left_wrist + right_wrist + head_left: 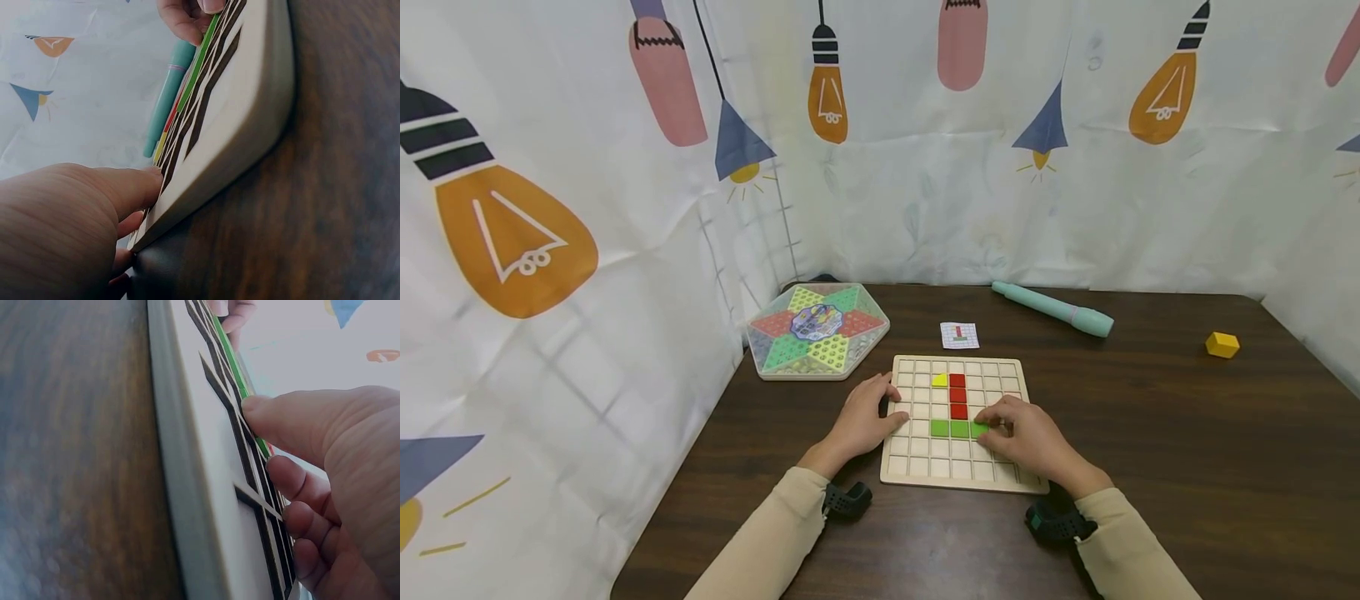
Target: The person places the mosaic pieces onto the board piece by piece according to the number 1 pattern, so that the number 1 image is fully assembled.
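Observation:
A pale wooden grid board [919,447] lies on the table. My left hand [861,414] holds its left edge, thumb over the top and fingers along the side. In the grid, a column of red square tiles [958,396] stands above a row of green square tiles [950,428]; a small yellow piece [939,381] sits left of the top red one. My right hand [1030,437] pinches the rightmost green tile [977,430] between thumb and forefinger at the row's end. In the right wrist view, the thumb [262,407] touches the green strip, other fingers curled beside it.
Behind the board lies a small printed card [959,336] with a red and green pattern. A hexagonal game box [817,325] is at the back left. A teal tube [1052,308] lies at the back, and a yellow block [1222,345] at the right. Patterned curtains [910,208] border the table.

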Available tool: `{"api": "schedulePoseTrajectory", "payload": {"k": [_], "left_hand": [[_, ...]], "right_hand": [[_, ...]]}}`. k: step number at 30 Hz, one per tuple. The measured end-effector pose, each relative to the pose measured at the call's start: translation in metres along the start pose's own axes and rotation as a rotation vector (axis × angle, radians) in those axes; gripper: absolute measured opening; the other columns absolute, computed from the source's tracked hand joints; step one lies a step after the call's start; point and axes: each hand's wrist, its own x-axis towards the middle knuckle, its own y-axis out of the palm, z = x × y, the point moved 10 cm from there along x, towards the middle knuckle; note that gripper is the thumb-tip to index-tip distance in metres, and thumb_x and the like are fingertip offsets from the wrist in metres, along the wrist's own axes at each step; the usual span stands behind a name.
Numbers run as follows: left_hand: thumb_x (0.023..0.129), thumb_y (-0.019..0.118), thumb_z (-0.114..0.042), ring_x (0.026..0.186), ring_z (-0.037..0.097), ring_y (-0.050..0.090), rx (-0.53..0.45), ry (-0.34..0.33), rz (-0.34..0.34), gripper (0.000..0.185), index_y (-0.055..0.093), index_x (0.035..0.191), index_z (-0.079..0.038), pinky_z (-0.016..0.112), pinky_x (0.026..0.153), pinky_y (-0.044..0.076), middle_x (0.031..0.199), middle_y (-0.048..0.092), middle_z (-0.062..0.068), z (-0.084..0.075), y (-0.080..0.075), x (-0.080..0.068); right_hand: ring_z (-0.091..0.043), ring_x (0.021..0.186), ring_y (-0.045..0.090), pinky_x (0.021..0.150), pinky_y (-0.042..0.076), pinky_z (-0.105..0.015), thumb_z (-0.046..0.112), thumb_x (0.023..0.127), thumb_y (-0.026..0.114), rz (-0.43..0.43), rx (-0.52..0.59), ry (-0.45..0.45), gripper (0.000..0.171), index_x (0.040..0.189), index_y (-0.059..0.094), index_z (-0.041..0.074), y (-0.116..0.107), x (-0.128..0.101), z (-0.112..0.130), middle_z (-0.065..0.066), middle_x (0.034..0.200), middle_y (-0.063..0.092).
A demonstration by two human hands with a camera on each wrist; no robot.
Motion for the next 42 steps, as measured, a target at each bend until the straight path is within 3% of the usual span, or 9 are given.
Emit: {"api": "schedulePoseTrajectory", "payload": {"k": [28,42], "left_hand": [[0.091,0.071,-0.024,0.143,0.036,0.029,-0.001,0.021,-0.003,0.018,0.061,0.099,-0.012,0.057,0.114,0.024,0.151,0.04,0.02,0.003,0.002,0.003],[0.09,0.072,-0.025,0.142,0.037,0.032,-0.014,0.033,0.004,0.018,0.061,0.097,-0.013,0.058,0.112,0.026,0.149,0.042,0.02,0.004,0.019,0.008]], "right_hand": [[-0.01,0.071,0.048,0.062,0.042,-0.025,0.023,0.087,0.075,-0.046,0.038,0.021,0.012,0.1,0.073,0.023,0.002,0.003,-0.004,0.013,0.085,0.058],[-0.013,0.074,0.052,0.064,0.046,-0.024,0.024,0.091,0.071,-0.11,0.177,0.1,0.014,0.104,0.074,0.019,-0.009,-0.01,-0.037,0.01,0.095,0.066]]}}
